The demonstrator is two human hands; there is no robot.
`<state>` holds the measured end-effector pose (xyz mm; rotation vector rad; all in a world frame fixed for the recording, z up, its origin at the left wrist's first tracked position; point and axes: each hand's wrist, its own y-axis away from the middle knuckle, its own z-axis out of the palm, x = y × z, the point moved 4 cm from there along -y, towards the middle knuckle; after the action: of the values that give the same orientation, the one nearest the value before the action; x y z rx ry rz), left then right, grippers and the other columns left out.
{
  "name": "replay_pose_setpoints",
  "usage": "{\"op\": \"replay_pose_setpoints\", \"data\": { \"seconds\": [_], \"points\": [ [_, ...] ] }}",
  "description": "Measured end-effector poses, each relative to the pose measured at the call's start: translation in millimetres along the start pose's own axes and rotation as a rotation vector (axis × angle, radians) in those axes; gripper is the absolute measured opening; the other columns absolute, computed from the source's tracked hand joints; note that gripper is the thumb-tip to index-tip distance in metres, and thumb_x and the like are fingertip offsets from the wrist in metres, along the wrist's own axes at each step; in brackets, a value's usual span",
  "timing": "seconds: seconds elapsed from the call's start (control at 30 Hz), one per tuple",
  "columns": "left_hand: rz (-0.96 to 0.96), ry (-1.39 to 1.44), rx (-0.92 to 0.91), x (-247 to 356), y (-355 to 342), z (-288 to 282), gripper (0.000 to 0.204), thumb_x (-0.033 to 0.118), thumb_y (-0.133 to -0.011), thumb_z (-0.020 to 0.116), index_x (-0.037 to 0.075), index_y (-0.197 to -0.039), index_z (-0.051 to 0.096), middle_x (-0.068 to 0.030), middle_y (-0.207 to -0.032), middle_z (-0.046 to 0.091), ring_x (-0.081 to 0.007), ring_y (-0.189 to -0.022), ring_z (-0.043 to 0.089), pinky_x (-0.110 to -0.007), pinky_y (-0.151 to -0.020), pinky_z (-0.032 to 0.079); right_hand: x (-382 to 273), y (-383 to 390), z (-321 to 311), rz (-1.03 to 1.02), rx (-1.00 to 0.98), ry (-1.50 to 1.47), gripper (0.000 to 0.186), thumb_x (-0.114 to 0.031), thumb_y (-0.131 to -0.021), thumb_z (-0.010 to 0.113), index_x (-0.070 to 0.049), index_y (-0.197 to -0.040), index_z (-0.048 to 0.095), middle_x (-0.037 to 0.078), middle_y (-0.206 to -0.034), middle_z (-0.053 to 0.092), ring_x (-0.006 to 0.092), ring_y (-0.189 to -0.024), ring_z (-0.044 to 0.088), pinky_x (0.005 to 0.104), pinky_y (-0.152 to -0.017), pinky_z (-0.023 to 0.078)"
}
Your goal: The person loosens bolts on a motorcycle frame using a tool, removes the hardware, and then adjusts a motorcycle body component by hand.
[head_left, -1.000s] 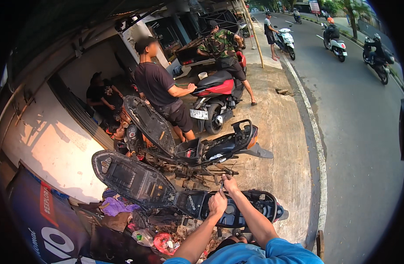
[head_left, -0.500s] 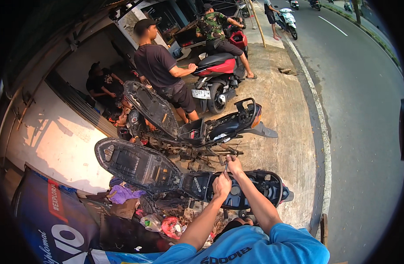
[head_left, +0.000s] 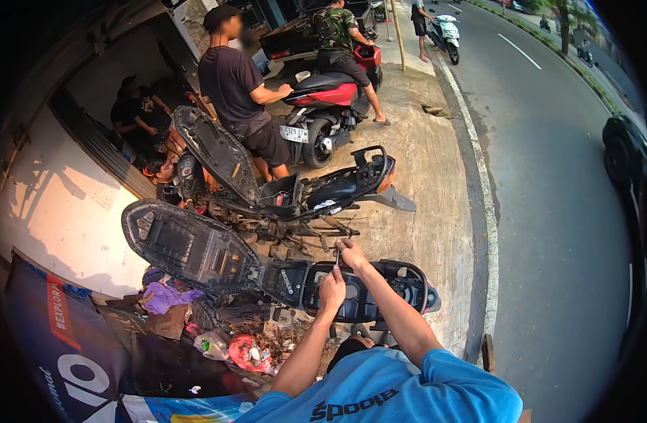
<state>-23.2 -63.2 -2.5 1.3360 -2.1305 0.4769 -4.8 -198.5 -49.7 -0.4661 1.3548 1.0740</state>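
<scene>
Outdoor daylight, bright, reaching in from road side, right of left hand [head_left: 332,290] and right hand [head_left: 350,255]. Wall [head_left: 62,218] left of hands: sunlit, hard shadows. Doorway [head_left: 101,102], beyond-left: dim. Hands reasonably sharp. Vehicle [head_left: 623,158] far right: dark, soft. Fisheye bends kerb line [head_left: 487,211] right of hands; black vignette surrounds.

The T-shirt [head_left: 425,386] worn is bright blue and short-sleeved, with dark printed lettering [head_left: 355,405].

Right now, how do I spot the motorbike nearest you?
Left of the grey asphalt road is tan concrete pavement. Find the black motorbike with its seat flipped open. Unlike the black, open-seated motorbike beyond, it has bare forearms across it.
</scene>
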Motion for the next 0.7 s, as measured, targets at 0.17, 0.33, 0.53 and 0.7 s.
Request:
{"op": "replay_pose_setpoints", "data": {
  "seconds": [0.17,0.33,0.53,0.7],
  "points": [
    [-0.052,0.144,0.007,15.6,25.3,-12.2,0.058,0.04,-0.105,0.038,-0.01,-0.092,0.065,-0.0335,-0.088,0.064,-0.0514,-0.085,0.061,-0.056,-0.074,0.045,-26.4,36.1,-3.1,-0.004,-0.057,0.043,0.034,-0.035,-0.104,0.051,-0.004,-0.112,0.062,0.005,-0.086,0.07,0.0118,-0.067,0.058,0.0282,-0.061,0.048],
    [0.031,0.131,-0.013,53.3,53.8,-23.2,0.046,0.032,-0.102,0.041,-0.008,-0.107,0.063,-0.0332,-0.091,0.065,-0.0511,-0.09,0.061,-0.056,-0.081,0.046,-42.3,89.0,-30.6,-0.104,0.004,0.551,0.048,-0.045,-0.093,0.06,0.0,-0.11,0.069,0.015,-0.097,0.074,0.0275,-0.088,0.07,0.037,-0.082,0.053],
    [0.486,0.372,-0.075,96.1,73.6,-7.9,0.029,0.015,-0.1,0.045,-0.006,-0.114,0.058,-0.027,-0.092,0.065,-0.048,-0.085,0.062,-0.052,-0.073,0.049,-103.3,152.5,-67.6,-0.122,0.14,0.801,0.034,-0.03,-0.098,0.054,-0.001,-0.111,0.065,0.028,-0.099,0.068,0.0465,-0.098,0.064,0.0466,-0.085,0.05],
    [0.107,0.624,-0.151,42.7,47.1,18.4,0.022,0.009,-0.099,0.046,-0.002,-0.112,0.06,-0.0112,-0.083,0.066,-0.0173,-0.066,0.063,-0.031,-0.059,0.048,-117.8,193.7,-139.0,-0.03,0.337,0.336,0.029,-0.025,-0.099,0.051,0.0,-0.091,0.065,0.009,-0.073,0.067,0.0134,-0.061,0.058,0.0293,-0.057,0.044]
  ]
}}
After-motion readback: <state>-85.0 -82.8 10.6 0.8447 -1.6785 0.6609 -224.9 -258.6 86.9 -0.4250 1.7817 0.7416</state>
